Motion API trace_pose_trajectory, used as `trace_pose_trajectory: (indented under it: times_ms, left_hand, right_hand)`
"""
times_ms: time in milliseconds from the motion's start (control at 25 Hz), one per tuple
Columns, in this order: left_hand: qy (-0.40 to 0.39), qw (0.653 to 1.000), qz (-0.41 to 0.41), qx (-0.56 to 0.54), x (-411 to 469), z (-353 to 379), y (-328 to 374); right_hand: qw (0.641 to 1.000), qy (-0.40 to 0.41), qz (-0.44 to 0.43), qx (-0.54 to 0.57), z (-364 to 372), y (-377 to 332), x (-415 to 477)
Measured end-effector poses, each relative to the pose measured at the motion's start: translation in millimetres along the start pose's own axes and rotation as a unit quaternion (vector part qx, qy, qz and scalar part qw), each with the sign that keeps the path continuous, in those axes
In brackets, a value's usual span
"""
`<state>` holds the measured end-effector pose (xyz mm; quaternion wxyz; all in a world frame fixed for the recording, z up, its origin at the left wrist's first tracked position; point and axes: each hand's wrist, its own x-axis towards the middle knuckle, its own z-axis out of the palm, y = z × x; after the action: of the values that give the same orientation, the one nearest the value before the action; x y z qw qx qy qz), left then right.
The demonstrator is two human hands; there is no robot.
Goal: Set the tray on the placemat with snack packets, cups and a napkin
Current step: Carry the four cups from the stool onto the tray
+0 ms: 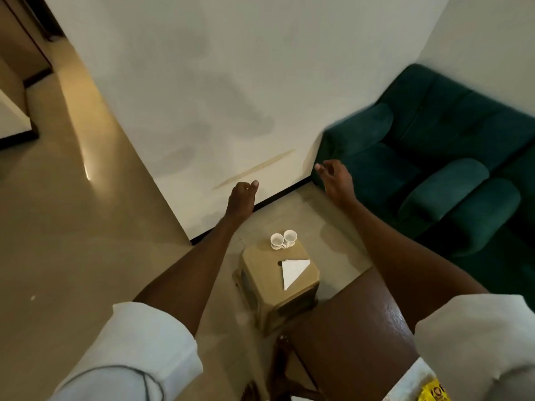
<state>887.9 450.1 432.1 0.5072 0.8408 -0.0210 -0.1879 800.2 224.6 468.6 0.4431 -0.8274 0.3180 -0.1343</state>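
Two small white cups [283, 239] stand side by side at the far edge of a low tan plastic stool [260, 273]. A white folded napkin [293, 272] lies on the stool's near right part. My left hand [241, 195] is stretched out in the air above and beyond the stool, fingers loosely curled, holding nothing. My right hand [335, 179] is also raised, fingers apart and empty. At the bottom right a white placemat [411, 380] lies on the brown table, with a yellow snack packet [432, 393] on it. No tray is in view.
A dark brown glossy table [356, 328] occupies the lower right. A dark green sofa [434, 157] stands to the right against the white wall [217, 96]. Beige tiled floor [72, 227] stretches left, toward a dark-framed doorway.
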Motion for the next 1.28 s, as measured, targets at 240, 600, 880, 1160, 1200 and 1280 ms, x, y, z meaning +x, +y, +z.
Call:
trace_pose_trajectory:
  times_ms: [240, 600, 880, 1160, 1200, 1280]
  left_hand:
    - [-0.028, 0.988, -0.144, -0.04, 58, 99, -63]
    - [-0.004, 0.939, -0.338, -0.064, 174, 212, -211]
    - [-0.007, 0.864, -0.463, -0.198, 188, 275, -284]
    - [0.007, 0.857, -0.453, -0.247, 192, 305, -299]
    - [0.009, 0.859, -0.448, -0.248, 193, 307, -298]
    - [0.015, 0.858, -0.443, -0.259, 196, 310, -295]
  right_hand:
    - [0.992, -0.076, 0.1, 0.003, 96, 111, 39]
    - [0.936, -0.068, 0.333, 0.09, 239, 287, 110]
    - [0.893, -0.054, 0.434, 0.107, 304, 348, 107]
    - [0.871, -0.061, 0.465, 0.149, 328, 358, 108]
    - [0.867, -0.06, 0.469, 0.159, 328, 358, 109]
    - [0.86, -0.052, 0.478, 0.168, 328, 359, 110]
